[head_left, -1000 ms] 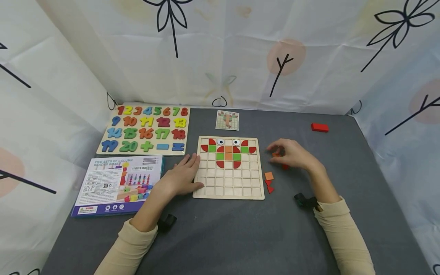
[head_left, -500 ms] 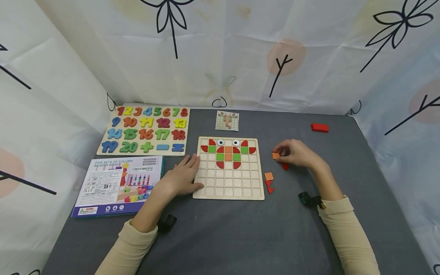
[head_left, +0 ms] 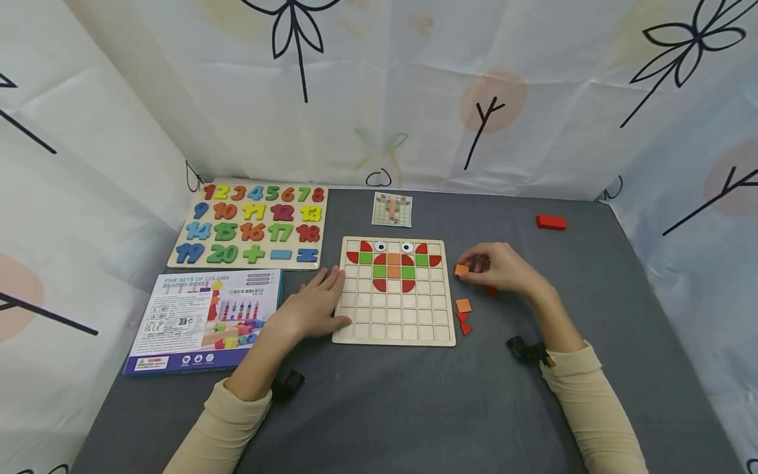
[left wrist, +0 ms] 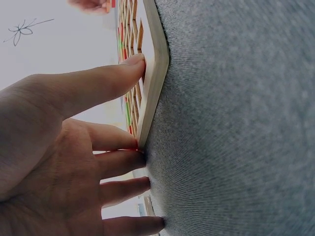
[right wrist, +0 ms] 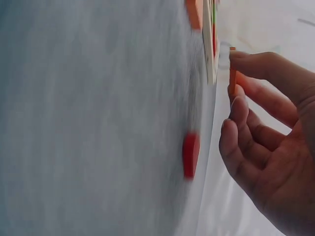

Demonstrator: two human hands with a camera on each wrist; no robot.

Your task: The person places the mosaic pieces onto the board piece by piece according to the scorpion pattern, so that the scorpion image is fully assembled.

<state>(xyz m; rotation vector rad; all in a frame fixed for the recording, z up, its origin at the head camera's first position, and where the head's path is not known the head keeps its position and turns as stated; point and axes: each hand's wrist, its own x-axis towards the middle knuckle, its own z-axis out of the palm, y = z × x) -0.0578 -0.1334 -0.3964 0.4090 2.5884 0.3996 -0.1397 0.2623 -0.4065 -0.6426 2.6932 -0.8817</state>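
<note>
A wooden grid board (head_left: pixel 393 315) lies mid-table, its upper cells filled with red, green and orange pieces and two eye pieces. My left hand (head_left: pixel 310 306) rests along the board's left edge with fingers extended; in the left wrist view the thumb (left wrist: pixel 106 83) lies over the rim. Just right of the board, my right hand (head_left: pixel 497 264) pinches an orange square tile (head_left: pixel 461 269) between thumb and fingers. The right wrist view shows that tile (right wrist: pixel 233 73) edge-on, lifted off the table. A red piece (head_left: pixel 491 290) lies partly hidden beneath this hand.
Another orange square (head_left: pixel 463 305) and red pieces (head_left: pixel 466 328) lie by the board's right edge. Behind the board is a small pattern card (head_left: pixel 391 209). A number puzzle (head_left: pixel 249 224) and a printed box (head_left: pixel 204 319) occupy the left. A red block (head_left: pixel 551 222) sits far right.
My right hand has picked up the orange square from beside the red piece and moved left with it toward the board. My left hand has stayed in place.
</note>
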